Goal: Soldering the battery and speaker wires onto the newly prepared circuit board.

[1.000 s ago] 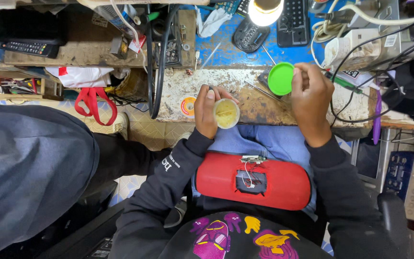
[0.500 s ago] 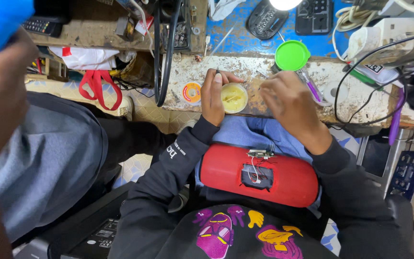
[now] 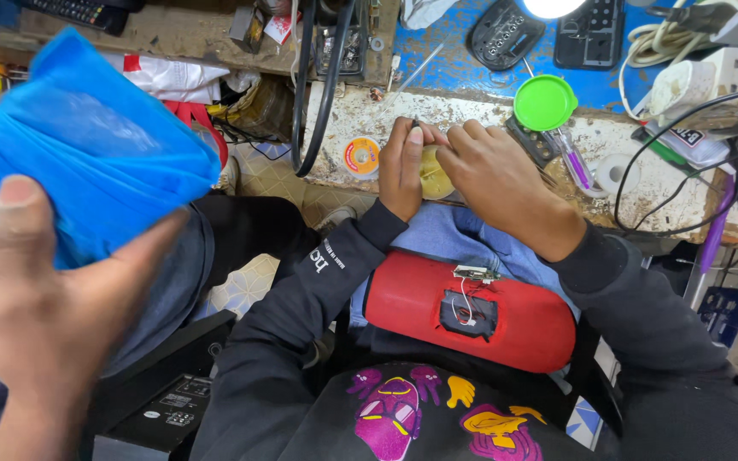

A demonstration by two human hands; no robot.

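1. The left hand [image 3: 401, 166] was curled around a small round tin of yellowish paste [image 3: 435, 175], holding it at the near edge of the bench [image 3: 489, 115].
2. The right hand [image 3: 497, 175] lay just right of the tin, its fingers bent in over the open top, pinching a thin tool [image 3: 414, 125]; whether the tip touched the paste could not be told.
3. Both hands met over the tin, so it lay directly between them, the left hand bearing it.
4. The green lid [image 3: 545, 102] sat further back on the bench, beyond the right hand.
5. A red cylindrical speaker [image 3: 471, 312] lay crosswise on the lap, its long axis running left to right, below the hands.
6. At the left, another person's hand [image 3: 53, 316] held a blue bag [image 3: 70, 162], well apart.
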